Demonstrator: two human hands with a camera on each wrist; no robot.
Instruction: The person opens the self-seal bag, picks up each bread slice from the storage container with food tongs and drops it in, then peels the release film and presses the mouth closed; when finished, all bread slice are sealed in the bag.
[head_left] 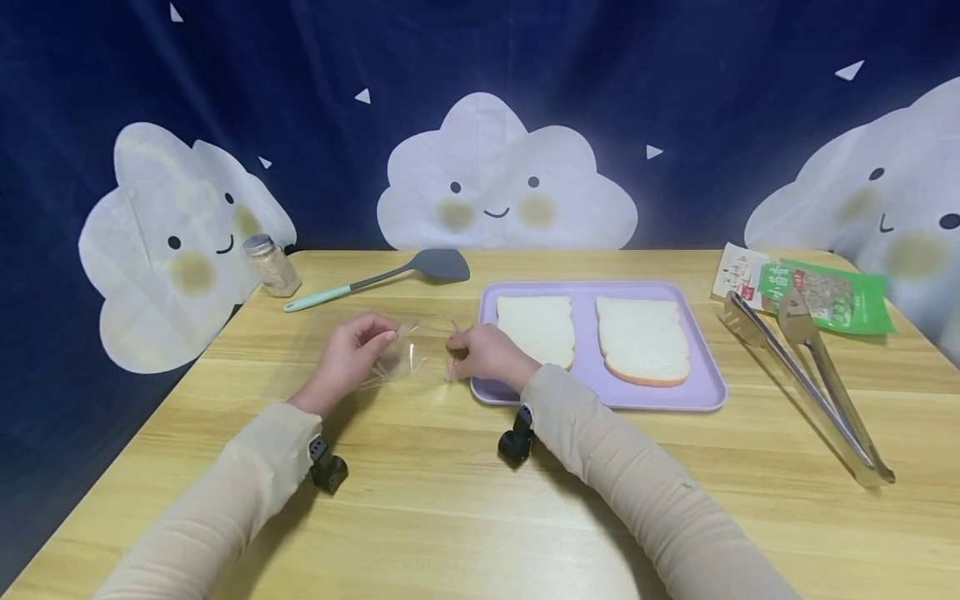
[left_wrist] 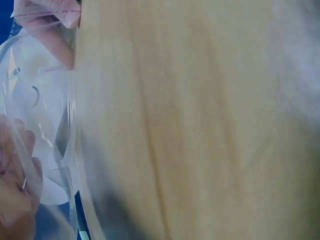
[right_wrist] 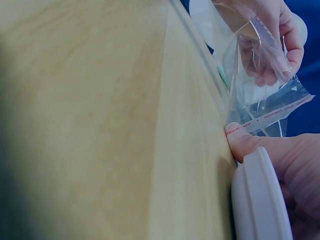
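Observation:
A clear plastic bag (head_left: 412,357) is stretched between my two hands, close over the table left of a purple tray (head_left: 586,333). My left hand (head_left: 351,354) pinches one end of it between thumb and fingers. At the other end, my right hand (head_left: 491,352) grips the edge beside the tray's left rim. In the right wrist view a printed sealing strip (right_wrist: 272,116) runs along that edge, under my right thumb (right_wrist: 245,142). Two bread slices lie on the tray: the left slice (head_left: 534,321) is partly behind my right hand, while the right slice (head_left: 643,340) shows whole.
Behind my left hand lies a spatula (head_left: 441,264) with a mint handle. A shaker jar (head_left: 272,267) stands at the back left. On the right are metal tongs (head_left: 813,387), touching a green packet (head_left: 862,302) and a white packet (head_left: 738,271). A dark cloud-print curtain (head_left: 330,192) hangs behind the table.

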